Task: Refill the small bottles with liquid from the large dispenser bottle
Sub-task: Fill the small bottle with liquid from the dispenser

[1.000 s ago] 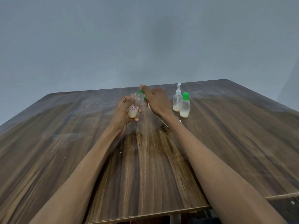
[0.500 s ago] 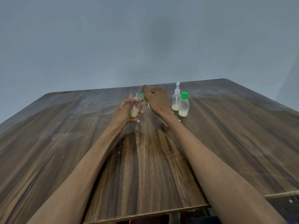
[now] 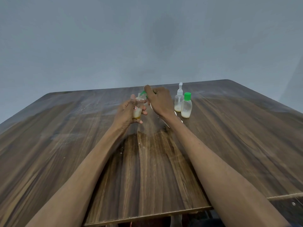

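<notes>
Count of items in view. Small clear bottles: 3 total. One open-necked bottle [image 3: 137, 110], held off the counter [image 3: 65, 145]; one pump-top bottle [image 3: 178, 100] and one green-capped bottle [image 3: 186, 106], both standing. Loose green cap [image 3: 143, 93]: 1. Hands: 2, left hand [image 3: 125, 113] and right hand [image 3: 159, 100]. Counter: 1.

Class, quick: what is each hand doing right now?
Left hand: grips the small bottle, its neck uncapped.
Right hand: pinches the green cap beside the bottle's neck.
</notes>
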